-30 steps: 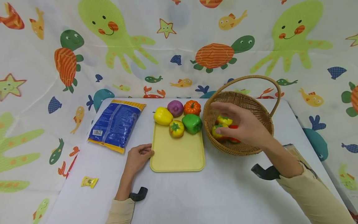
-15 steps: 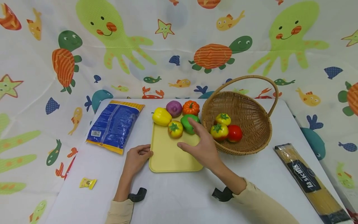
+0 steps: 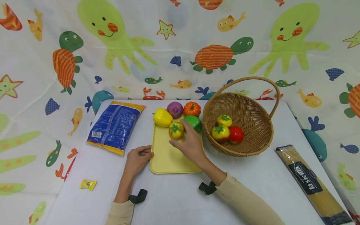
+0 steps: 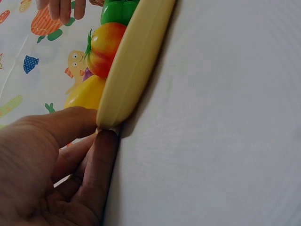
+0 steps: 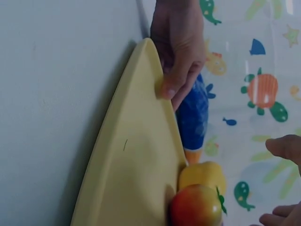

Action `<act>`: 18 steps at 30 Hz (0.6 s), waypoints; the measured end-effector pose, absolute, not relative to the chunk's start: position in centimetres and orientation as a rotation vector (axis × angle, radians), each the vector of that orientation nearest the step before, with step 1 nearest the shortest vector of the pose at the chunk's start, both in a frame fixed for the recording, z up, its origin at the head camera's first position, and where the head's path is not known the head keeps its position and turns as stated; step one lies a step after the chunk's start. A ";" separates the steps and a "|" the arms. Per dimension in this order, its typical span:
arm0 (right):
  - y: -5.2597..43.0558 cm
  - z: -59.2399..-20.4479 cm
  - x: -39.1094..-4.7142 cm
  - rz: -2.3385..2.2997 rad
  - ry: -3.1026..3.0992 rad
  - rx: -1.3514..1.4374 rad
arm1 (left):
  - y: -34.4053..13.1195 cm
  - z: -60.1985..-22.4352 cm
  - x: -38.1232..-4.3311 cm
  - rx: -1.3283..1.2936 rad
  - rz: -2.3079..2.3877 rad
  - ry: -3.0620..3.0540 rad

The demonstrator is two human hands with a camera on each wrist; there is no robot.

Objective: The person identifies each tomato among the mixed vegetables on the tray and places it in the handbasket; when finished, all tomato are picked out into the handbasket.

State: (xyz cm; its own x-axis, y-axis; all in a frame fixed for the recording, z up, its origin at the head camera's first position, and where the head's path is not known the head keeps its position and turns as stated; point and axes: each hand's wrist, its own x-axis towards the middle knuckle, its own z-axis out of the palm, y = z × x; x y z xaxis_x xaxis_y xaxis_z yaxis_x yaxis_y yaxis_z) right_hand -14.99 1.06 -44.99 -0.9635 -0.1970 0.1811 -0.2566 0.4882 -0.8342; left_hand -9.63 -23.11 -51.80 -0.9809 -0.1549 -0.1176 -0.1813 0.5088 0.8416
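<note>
My left hand [image 3: 138,160] pinches the left rim of a yellow tray [image 3: 172,161], thumb on top and fingers underneath. Above the tray, my right hand [image 3: 192,144] has its thumb and fingers spread beside a yellow-red toy tomato [image 3: 175,131] with a green leafy top. In the right wrist view a gap shows between those fingers and the tomato [image 5: 195,206]. Behind the tomato, at the tray's far end, are a green bell pepper [image 3: 194,122], partly hidden by my right hand, a yellow pepper [image 3: 162,117], a purple onion [image 3: 175,109] and an orange pumpkin [image 3: 192,109].
A wicker basket [image 3: 254,125] with a tall handle stands right of the tray, holding two yellow-red tomatoes [image 3: 220,133] and a red one [image 3: 236,134]. A spaghetti pack [image 3: 310,181] lies far right. On the left are a blue bag [image 3: 115,126] and a small yellow packet [image 3: 88,184].
My right hand has come left from over the basket to the tomato on the tray, its fingers staying spread. My left hand has kept its place on the tray's rim.
</note>
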 end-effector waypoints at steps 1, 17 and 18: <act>0.9 -45.1 -15.2 1.492 -2.668 0.407 | -23.1 -51.8 -9.6 -0.302 1.514 2.705; -0.1 -46.4 -16.9 1.434 -2.760 0.451 | -23.1 -51.9 -9.6 -0.300 1.503 2.718; -0.2 -46.5 -17.0 1.424 -2.764 0.455 | -23.1 -51.9 -9.6 -0.301 1.501 2.718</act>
